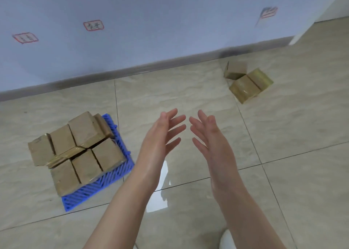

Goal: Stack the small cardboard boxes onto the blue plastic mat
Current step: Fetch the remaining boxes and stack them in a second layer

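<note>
A blue plastic mat (98, 190) lies on the tiled floor at the left. Several small cardboard boxes (83, 146) are packed on it in rows, one part stacked higher. At the far right, by the wall, three more small cardboard boxes (247, 82) sit loose on the floor. My left hand (160, 142) and my right hand (209, 141) hover in the middle of the view, between the two groups, palms facing each other, fingers straight and spread. Neither hand holds anything.
A pale blue wall with a grey skirting board (132, 71) runs along the back, with red-framed labels (93, 25) stuck on it. A white wall corner (311, 27) juts out at the far right. A white shoe tip (226, 239) shows at the bottom.
</note>
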